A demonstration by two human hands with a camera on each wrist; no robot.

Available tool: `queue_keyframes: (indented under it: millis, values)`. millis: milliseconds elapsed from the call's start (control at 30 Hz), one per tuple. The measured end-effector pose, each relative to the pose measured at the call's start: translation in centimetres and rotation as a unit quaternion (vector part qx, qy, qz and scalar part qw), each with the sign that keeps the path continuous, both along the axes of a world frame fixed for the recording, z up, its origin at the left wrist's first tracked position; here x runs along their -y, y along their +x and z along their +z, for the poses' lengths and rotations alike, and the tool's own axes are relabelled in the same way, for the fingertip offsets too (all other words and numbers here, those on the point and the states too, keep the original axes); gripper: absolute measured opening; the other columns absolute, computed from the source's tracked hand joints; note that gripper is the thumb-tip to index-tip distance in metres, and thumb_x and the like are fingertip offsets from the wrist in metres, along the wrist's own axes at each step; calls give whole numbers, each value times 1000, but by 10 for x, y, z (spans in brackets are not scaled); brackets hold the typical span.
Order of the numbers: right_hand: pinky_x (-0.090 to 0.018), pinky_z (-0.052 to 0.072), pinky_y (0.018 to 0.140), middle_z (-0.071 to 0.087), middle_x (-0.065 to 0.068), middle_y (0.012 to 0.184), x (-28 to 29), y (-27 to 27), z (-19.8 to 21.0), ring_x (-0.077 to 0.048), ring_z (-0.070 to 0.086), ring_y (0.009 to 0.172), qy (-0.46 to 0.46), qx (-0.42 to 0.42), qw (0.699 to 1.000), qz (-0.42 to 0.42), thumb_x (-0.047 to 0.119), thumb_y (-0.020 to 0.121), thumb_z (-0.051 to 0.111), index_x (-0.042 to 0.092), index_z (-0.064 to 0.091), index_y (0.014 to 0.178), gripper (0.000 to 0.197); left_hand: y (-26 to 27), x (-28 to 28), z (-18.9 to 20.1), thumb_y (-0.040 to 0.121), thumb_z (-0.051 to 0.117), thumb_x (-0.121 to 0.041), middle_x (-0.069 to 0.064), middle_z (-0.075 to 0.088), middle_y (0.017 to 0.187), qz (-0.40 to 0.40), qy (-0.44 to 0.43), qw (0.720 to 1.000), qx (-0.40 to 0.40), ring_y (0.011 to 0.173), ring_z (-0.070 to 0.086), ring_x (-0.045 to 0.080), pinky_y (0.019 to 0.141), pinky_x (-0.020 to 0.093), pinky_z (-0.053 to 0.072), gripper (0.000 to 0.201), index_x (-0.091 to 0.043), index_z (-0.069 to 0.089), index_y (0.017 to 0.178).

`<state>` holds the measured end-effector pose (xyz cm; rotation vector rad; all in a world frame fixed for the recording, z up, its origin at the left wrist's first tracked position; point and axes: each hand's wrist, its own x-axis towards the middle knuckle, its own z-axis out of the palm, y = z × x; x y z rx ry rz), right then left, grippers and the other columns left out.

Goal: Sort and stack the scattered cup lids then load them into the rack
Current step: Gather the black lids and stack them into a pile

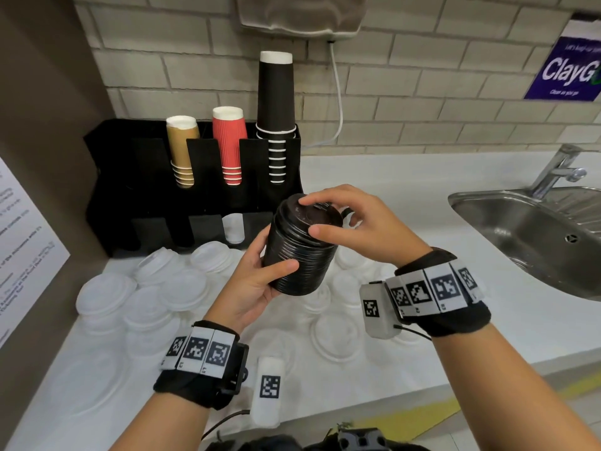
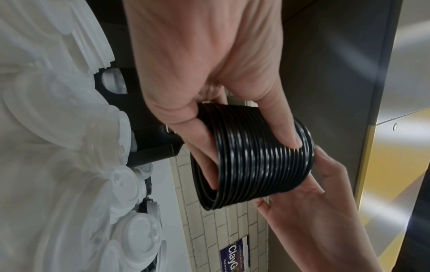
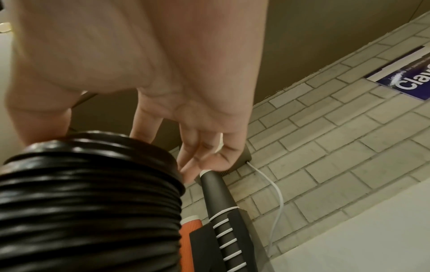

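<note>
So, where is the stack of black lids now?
Head view, centre: the stack of black lids is held above the counter between left hand and right hand, before the rack.

Overall light: even, soft indoor light from above; no hard shadows on the counter (image 1: 374, 177).
Overexposure: the white lids (image 1: 107, 297) on the white surface wash out, their edges scarcely separable in the head view.
Glare: small highlights along the ribs of the black lid stack (image 2: 256, 165); bright streaks on the steel panel (image 2: 400, 92); sheen in the sink (image 1: 533, 236).
Shadows: faint, beneath the rack (image 1: 195, 164).
Distortion: head view bows wall tile lines toward the edges; wrist views stretch strongly.
Blur: right wrist view soft throughout, its near palm (image 3: 130, 55) and stack smeared; left wrist view sharper at the stack, with nearby lids out of focus.
</note>
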<state>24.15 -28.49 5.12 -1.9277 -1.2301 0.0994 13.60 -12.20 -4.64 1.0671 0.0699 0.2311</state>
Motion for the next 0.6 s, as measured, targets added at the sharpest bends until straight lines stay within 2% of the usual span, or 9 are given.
queue_keyframes:
  millis: [67, 133, 233, 300, 400, 500, 600]
  values:
    - [-7, 35, 81, 60, 17, 109, -1, 2, 2, 3, 53, 103, -8, 12, 1000, 8, 30, 83, 73, 39, 63, 113, 33, -1, -1, 1, 69, 69, -4, 3, 70, 115, -3, 2, 1000, -2, 108, 67, 22, 77, 30, 57, 75, -24, 48, 138]
    - [-13, 38, 86, 61, 12, 110, -2, 3, 3, -1, 54, 106, -11, 16, 1000, 12, 28, 82, 74, 39, 65, 112, 33, -1, -1, 1, 70, 70, -4, 2, 71, 113, -4, 5, 1000, -2, 107, 67, 21, 77, 30, 57, 74, -25, 48, 138]
    - [-6, 34, 81, 61, 12, 114, -3, 3, 3, 2, 52, 107, -21, 32, 999, 13, 32, 80, 74, 42, 65, 112, 35, -1, -1, 2, 67, 75, -7, 3, 70, 115, -4, 0, 1000, -3, 109, 67, 22, 77, 31, 57, 78, -25, 47, 139]
    - [-1, 31, 80, 60, 13, 115, -4, 3, 2, 3, 50, 109, -27, 41, 999, 15, 34, 80, 74, 43, 65, 113, 35, -1, -1, 3, 58, 84, -14, 4, 70, 117, -6, -5, 1000, -4, 110, 66, 23, 76, 31, 57, 88, -25, 48, 138]
    - [0, 30, 80, 59, 12, 116, -5, 2, 2, 3, 49, 111, -28, 39, 999, 12, 34, 79, 74, 41, 65, 113, 36, 0, -1, 3, 44, 95, -24, 5, 69, 118, -9, -9, 1000, -1, 110, 66, 24, 76, 31, 57, 102, -26, 50, 136]
    - [-3, 32, 84, 56, 12, 118, -4, 0, 4, 1, 49, 113, -21, 30, 999, 17, 38, 77, 76, 41, 63, 117, 42, 2, -3, 0, 50, 91, -21, 5, 68, 120, -10, -13, 1000, 4, 112, 65, 24, 77, 31, 57, 97, -26, 49, 137]
    - [-4, 38, 81, 53, 11, 122, 5, 12, 6, 1, 51, 110, 5, -29, 1000, -1, 47, 79, 70, 46, 56, 121, 44, 7, -6, -3, 53, 87, -17, 2, 69, 120, -2, -21, 1000, 7, 111, 66, 21, 77, 30, 57, 89, -28, 52, 133]
